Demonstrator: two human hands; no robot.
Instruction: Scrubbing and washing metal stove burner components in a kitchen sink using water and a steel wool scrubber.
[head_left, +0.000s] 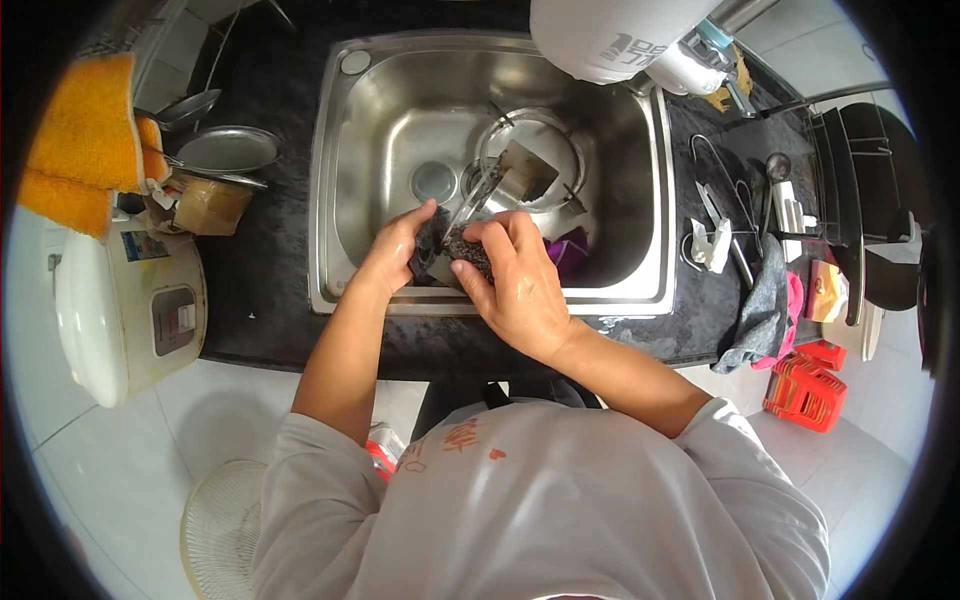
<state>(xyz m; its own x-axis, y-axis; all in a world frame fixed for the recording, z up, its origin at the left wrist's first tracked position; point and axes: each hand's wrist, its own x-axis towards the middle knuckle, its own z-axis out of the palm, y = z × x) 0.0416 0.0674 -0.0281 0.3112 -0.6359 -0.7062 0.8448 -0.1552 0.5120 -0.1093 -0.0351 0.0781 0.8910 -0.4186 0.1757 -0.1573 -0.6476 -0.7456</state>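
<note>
Over the front of a stainless steel sink (352, 255), my left hand (391, 253) grips a dark wet object (429, 238); its shape is largely hidden between the hands. My right hand (521, 292) pinches a dark, coarse scouring pad (474, 253) close against that object. A thin stream of water (474, 199) falls just beyond my fingers. Behind it, a squarish brown-stained metal piece (534, 174) leans in the basin across a round metal ring stand (561, 118) with short prongs. Purple cloth (571, 250) lies in the basin beside my right hand.
A white water heater or filter (615, 37) overhangs the sink's back right. On the left stand a rice cooker (142, 307), a small pan (229, 150) and an orange towel (82, 142). Utensils, a grey cloth (761, 315) and a dish rack (840, 180) occupy the right.
</note>
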